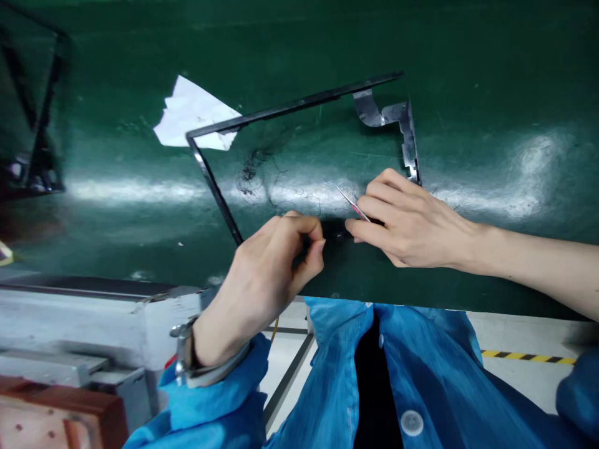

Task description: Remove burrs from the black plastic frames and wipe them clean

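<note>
A thin black rectangular frame lies on the green table, with bent silver-grey tabs along its right end. My left hand is closed at the near bar of this frame, thumb and forefinger pinched together on it. Any thin piece between those fingertips is too small to see. My right hand rests over the near right corner, covering part of it. From between its curled fingers sticks a slim, pointed metal tool with a pink mark, apparently tweezers, tip towards the upper left. Both hands are bare.
Torn white paper lies partly under the frame's far left corner. Dark thread-like scraps are scattered inside the frame. More black frames stand at the left. Grey metal equipment adjoins the green table's near left edge.
</note>
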Demonstrator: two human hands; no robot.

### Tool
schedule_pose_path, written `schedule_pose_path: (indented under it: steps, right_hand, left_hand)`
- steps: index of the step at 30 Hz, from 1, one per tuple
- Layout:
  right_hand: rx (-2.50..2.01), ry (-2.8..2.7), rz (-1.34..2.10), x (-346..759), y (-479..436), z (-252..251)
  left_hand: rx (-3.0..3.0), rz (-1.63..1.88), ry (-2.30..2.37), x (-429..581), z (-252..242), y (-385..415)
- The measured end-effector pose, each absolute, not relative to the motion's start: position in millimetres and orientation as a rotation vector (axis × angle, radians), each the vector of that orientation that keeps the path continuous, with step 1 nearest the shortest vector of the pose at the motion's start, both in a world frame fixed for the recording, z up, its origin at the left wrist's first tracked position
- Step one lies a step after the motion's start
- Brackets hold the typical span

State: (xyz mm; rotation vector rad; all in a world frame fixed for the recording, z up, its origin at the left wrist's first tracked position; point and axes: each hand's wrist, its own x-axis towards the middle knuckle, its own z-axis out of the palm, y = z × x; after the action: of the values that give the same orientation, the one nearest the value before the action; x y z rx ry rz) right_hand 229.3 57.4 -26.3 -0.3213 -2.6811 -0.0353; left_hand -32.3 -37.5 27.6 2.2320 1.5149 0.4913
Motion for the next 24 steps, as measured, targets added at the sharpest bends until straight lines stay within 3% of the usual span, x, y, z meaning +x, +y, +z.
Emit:
schedule_pose_path:
  steps: [6, 13, 24]
  right_hand:
    - [-0.322, -2.686, -0.037, 228, 56, -29]
    - [-0.321, -2.665, -0.096, 228, 56, -28]
    - [-0.307, -2.669, -0.165, 228, 55, -24]
  left_hand:
    - [2.266, 0.171, 1.579, -62, 59, -52]
    - [2.355, 0.479, 1.584, -46, 36, -56]
    - [2.304, 0.360, 1.498, -39, 23, -41]
